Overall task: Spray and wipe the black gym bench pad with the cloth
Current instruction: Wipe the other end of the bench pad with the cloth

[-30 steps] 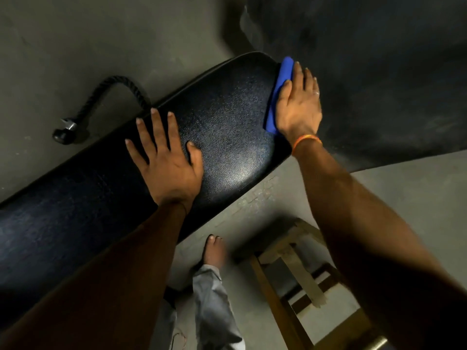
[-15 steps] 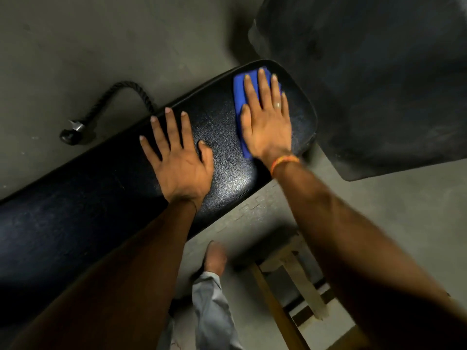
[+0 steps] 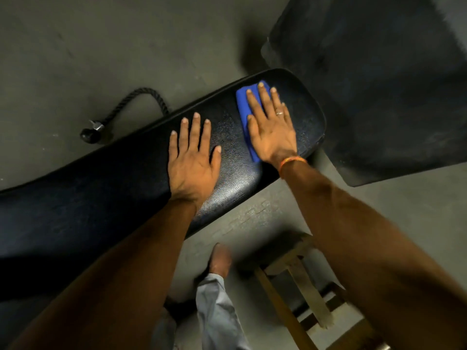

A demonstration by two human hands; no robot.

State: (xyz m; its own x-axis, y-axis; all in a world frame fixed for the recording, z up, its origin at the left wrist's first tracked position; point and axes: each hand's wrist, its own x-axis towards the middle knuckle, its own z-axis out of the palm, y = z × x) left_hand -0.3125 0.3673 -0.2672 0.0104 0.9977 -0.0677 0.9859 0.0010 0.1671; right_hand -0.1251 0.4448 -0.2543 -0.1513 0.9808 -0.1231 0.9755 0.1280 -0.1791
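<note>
The black gym bench pad (image 3: 106, 198) runs diagonally from the lower left to its rounded end at the upper right. A folded blue cloth (image 3: 243, 104) lies flat on the pad near that end. My right hand (image 3: 271, 127) presses down on the cloth with fingers spread, covering most of it; an orange band circles the wrist. My left hand (image 3: 193, 162) rests flat and open on the bare pad, a hand's width to the left of the cloth. No spray bottle is in view.
A black rope handle with a metal end (image 3: 94, 130) lies on the grey floor behind the bench. A dark rubber mat (image 3: 379, 84) covers the upper right. A wooden stool frame (image 3: 300, 294) stands at the lower right, beside my foot (image 3: 221, 258).
My right hand slid the cloth from the pad's far right edge leftward onto its top surface, closer to my left hand. The left hand stayed planted.
</note>
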